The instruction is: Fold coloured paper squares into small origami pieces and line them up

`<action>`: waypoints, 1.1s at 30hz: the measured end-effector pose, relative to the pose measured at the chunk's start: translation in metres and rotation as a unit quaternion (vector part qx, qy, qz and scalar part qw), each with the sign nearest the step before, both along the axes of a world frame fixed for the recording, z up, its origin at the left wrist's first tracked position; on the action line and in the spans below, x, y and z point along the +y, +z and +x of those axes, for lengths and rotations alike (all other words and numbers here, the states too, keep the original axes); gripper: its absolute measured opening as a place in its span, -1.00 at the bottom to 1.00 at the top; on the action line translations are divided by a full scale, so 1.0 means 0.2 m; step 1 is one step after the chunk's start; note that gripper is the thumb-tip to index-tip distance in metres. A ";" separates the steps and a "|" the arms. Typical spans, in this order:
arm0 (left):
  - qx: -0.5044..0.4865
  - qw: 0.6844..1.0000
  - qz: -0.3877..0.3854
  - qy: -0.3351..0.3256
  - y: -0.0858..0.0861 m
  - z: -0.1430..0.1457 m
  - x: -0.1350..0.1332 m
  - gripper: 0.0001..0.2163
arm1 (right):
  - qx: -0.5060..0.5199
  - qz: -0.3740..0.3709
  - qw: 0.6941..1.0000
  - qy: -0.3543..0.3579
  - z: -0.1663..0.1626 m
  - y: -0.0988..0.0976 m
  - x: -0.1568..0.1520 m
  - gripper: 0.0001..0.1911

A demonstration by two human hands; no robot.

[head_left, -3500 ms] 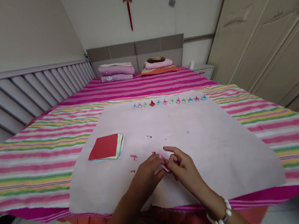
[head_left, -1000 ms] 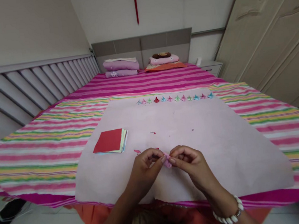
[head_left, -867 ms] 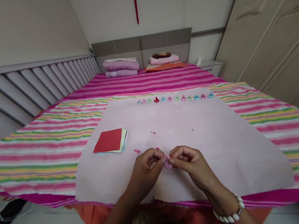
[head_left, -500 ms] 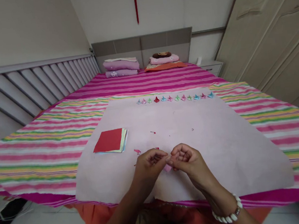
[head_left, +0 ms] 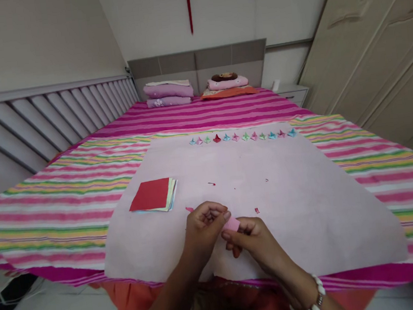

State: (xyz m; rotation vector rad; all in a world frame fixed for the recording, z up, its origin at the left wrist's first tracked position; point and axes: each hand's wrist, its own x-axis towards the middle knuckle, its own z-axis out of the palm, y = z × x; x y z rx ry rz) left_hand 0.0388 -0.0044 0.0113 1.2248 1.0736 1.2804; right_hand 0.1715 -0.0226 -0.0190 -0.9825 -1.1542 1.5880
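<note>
Both my hands meet over the near part of a pale pink sheet (head_left: 309,203) spread on the bed. My left hand (head_left: 202,230) and my right hand (head_left: 251,242) pinch a small folded pink paper piece (head_left: 231,224) between their fingertips. Both hands are closed on it. My right wrist wears a white bead bracelet (head_left: 309,306). A stack of coloured paper squares (head_left: 153,195), red on top, lies to the left of my hands.
A row of several small folded paper shapes (head_left: 241,136) lines the sheet's far edge. Tiny paper scraps (head_left: 256,210) dot the sheet. The striped bedspread (head_left: 48,203) covers the bed; folded bedding (head_left: 167,93) lies at the headboard. A slatted rail (head_left: 39,124) runs left, a wardrobe (head_left: 377,56) right.
My right hand has dropped lower and nearer to me, turning under the pink paper piece. My left hand keeps its pinch. A small scrap now shows where the right hand was.
</note>
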 end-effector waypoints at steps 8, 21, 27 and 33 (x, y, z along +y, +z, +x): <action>-0.038 0.999 -0.026 -0.003 -0.03 -0.02 0.02 -0.88 | -0.002 0.015 1.000 -0.020 -0.02 0.00 -0.01 -0.66; -0.010 0.998 -0.031 -0.053 -0.03 -0.03 -0.02 -0.70 | 0.039 0.016 0.995 -0.090 0.04 0.01 0.01 -0.77; -0.018 0.998 -0.039 -0.041 -0.05 -0.07 -0.04 -0.80 | 0.055 0.032 0.991 -0.115 0.03 0.05 0.00 -0.66; -0.023 0.995 -0.029 -0.091 -0.02 -0.09 -0.05 -0.82 | 0.044 0.048 0.994 -0.085 0.05 0.06 0.01 -0.71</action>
